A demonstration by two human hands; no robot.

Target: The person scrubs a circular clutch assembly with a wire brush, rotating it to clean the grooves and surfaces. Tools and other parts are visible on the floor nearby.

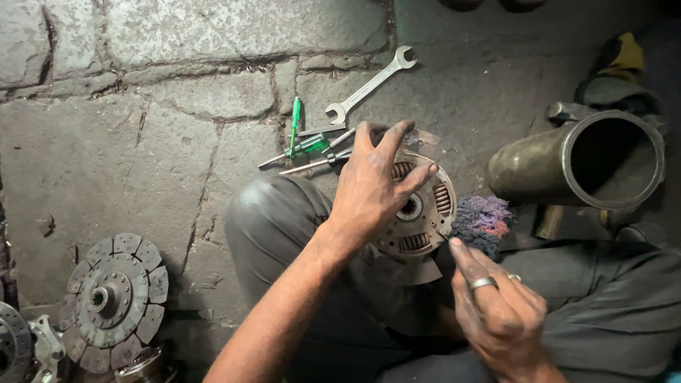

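Left hand (372,188) is spread wide, fingers apart and draped over the top of the clutch disc (415,213), thumb hooked on the upper rim, fingertips reaching across toward the splined hub in the middle. That's the hand that has it, pinning the disc face-up on the person's raised knee (273,220).

Right hand (496,305), ring on one finger, comes in from below right with fingers bunched together, tips touching the disc's lower right edge. Possibly pinching something small there, but the blur makes that hard to call. So the disc lies up and to the left of those fingertips, directly under the left palm.

Just beside the disc on the right, a frayed multicoloured rag (484,223). Beyond it, a large brass-coloured pipe (589,163) lying open-mouthed. Above, green-handled screwdrivers (305,142) and an open-ended spanner (370,85) on the stone floor. Far left, another clutch disc (113,301), well apart.
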